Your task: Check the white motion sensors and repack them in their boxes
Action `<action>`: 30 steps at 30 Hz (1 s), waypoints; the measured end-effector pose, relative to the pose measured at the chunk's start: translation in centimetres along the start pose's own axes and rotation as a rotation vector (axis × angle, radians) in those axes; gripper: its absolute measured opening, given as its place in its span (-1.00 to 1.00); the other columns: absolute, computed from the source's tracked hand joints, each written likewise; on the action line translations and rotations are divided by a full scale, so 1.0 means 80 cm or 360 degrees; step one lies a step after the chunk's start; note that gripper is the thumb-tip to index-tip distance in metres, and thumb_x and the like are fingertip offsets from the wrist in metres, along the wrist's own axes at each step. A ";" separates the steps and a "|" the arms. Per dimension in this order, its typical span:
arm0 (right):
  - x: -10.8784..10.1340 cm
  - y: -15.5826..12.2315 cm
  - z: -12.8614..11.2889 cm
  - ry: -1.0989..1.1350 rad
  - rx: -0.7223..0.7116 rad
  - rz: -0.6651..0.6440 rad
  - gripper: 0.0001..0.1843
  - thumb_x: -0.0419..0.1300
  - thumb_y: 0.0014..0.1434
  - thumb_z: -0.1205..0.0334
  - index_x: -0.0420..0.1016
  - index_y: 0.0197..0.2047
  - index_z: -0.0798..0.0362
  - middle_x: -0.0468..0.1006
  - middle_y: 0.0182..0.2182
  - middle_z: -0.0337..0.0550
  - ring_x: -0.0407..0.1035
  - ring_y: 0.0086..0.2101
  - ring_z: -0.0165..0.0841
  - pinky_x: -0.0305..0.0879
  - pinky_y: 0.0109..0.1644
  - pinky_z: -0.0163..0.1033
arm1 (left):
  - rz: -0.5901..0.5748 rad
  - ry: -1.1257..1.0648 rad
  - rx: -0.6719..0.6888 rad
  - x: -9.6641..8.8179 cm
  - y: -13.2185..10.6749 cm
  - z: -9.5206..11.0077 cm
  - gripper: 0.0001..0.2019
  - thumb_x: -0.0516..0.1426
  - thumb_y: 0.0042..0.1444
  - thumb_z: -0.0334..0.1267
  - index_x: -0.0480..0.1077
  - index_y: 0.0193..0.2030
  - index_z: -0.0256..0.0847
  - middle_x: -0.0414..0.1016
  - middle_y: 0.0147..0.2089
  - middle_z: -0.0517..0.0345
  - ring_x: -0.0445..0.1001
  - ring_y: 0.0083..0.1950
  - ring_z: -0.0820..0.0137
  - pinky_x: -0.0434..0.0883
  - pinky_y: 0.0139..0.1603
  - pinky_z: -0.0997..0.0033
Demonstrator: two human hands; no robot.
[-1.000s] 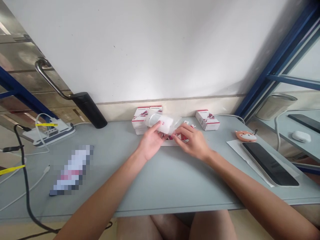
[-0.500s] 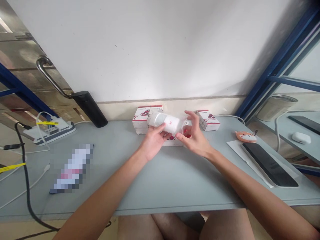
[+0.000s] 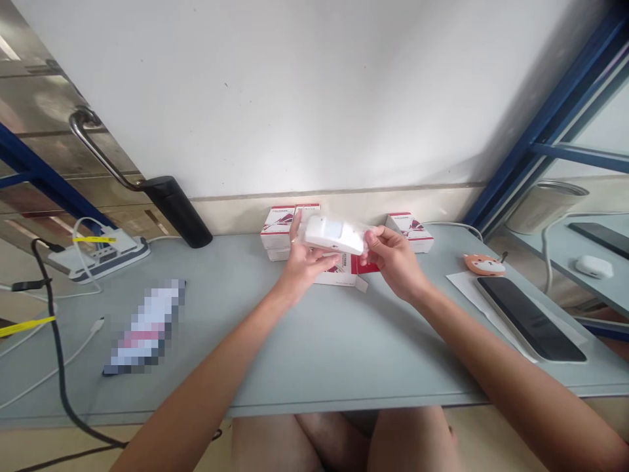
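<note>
A white motion sensor [image 3: 328,235] in a clear plastic bag is held up above the desk between my two hands. My left hand [image 3: 303,267] cups it from the left and below, fingers behind and thumb along the near side. At the bag's right end, my right hand [image 3: 394,257] pinches the plastic between thumb and fingers. Beneath the bag lies an opened red and white box [image 3: 339,278] with a flap out, partly hidden by my hands. Behind my left hand stand stacked red and white boxes [image 3: 278,226]; a similar box [image 3: 410,231] sits beyond my right hand.
On the left are a power strip [image 3: 105,259] with cables, a black cylinder [image 3: 177,213] by the wall, and a blurred-out item [image 3: 145,328]. To the right, a phone [image 3: 531,318] lies on white paper [image 3: 464,292] beside an orange animal-faced item [image 3: 484,264]. A mirror-like pane stands right.
The bagged motion sensor has been turned so its window faces up differently. My right hand has closed from spread fingers to a pinch on the bag's end; my left hand has shifted its hold.
</note>
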State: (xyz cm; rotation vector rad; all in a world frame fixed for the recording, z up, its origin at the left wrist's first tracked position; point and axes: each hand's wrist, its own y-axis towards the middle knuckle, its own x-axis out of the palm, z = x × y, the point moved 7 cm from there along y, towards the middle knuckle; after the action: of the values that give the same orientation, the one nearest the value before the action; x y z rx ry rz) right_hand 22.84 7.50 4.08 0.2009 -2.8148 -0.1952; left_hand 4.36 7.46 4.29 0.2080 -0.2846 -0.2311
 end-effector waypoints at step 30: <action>-0.017 0.002 -0.015 -0.1087 -0.0496 0.0222 -0.53 0.17 0.38 -0.16 0.25 -0.43 -0.04 0.25 -0.58 -0.30 0.09 -0.53 -0.40 0.02 -0.51 -0.24 | -0.0518 -0.0626 -0.0655 0.023 -0.021 0.005 -0.44 0.29 0.22 0.09 0.47 0.32 0.02 0.69 -0.11 -0.02 0.57 -0.41 0.33 0.46 -0.28 0.28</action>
State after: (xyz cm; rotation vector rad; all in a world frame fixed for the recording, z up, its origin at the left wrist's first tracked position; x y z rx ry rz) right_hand 24.52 7.71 4.79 -0.1701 -3.3824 -0.7954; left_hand 5.60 5.33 4.75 -0.2061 -0.5852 -0.6481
